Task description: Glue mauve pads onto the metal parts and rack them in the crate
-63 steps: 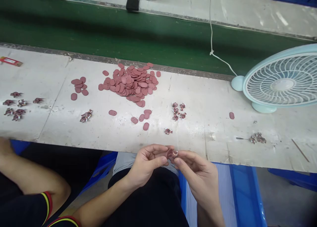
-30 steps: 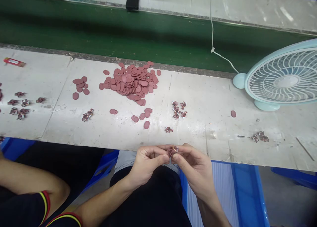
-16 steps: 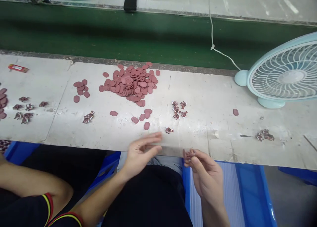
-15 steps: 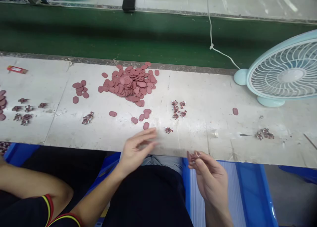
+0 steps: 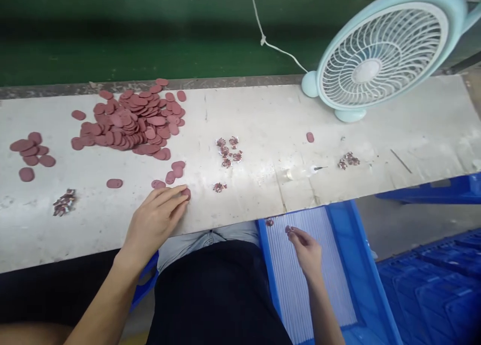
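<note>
My left hand (image 5: pixel 156 222) rests at the table, its fingertips and thumb closed round a flat reddish oval disc (image 5: pixel 187 193). More such discs lie just beyond it, beside the large heap of oval discs (image 5: pixel 139 122). Over a blue crate (image 5: pixel 361 265) with a white ribbed lining, my right hand (image 5: pixel 307 252) pinches a small reddish-brown piece (image 5: pixel 288 229), mostly covered by the fingers. Another small dark-red piece (image 5: pixel 269 222) sits at the crate's near-table corner. Small shiny brown-and-silver parts (image 5: pixel 227 151) stand in a cluster on the table, with a single one (image 5: pixel 219 187) closer to me.
A light-blue fan (image 5: pixel 368 69) stands at the back right, its white cord (image 5: pixel 280 46) running behind the table. A clear dispenser with a thin needle tip (image 5: pixel 300 173) lies right of centre, near a thin dark rod (image 5: pixel 400 161). More blue crates (image 5: pixel 432 280) are at the lower right.
The view has swung right. My right hand has moved from the table edge out over the crate with its piece. My left hand has reached a disc and closed on it.
</note>
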A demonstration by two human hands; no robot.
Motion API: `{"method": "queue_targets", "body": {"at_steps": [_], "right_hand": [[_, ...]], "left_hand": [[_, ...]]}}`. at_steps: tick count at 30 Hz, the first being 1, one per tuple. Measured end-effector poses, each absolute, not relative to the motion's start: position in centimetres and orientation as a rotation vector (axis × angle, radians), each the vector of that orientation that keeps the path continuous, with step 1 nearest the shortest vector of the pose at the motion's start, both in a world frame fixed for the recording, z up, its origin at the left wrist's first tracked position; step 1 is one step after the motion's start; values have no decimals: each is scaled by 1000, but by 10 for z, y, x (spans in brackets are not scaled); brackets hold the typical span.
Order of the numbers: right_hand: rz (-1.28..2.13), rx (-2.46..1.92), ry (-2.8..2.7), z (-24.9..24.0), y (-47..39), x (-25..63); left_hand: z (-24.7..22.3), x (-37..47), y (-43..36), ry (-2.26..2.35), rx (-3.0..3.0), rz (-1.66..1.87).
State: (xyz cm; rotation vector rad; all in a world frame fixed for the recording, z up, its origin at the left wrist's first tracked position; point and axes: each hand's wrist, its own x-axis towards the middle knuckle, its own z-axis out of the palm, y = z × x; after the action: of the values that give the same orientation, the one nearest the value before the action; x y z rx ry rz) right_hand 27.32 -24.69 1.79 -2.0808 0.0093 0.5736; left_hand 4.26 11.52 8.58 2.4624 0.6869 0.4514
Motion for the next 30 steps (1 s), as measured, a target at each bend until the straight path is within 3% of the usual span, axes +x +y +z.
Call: {"method": "queue_targets", "body": {"at_steps": [8,16,24,30], "right_hand": [[586,-2367,-172,-43,-240,272],[629,-2527,-302,-65,-241,278],[630,-2514,-260,-59,-228,277],[483,-2357,-67,-11,-214,280]], "left_hand": [[100,49,110,795,2215,499],[107,51,92,664,1599,551],[107,50,89,664,1328,577],[104,39,88,768,1089,533]]}}
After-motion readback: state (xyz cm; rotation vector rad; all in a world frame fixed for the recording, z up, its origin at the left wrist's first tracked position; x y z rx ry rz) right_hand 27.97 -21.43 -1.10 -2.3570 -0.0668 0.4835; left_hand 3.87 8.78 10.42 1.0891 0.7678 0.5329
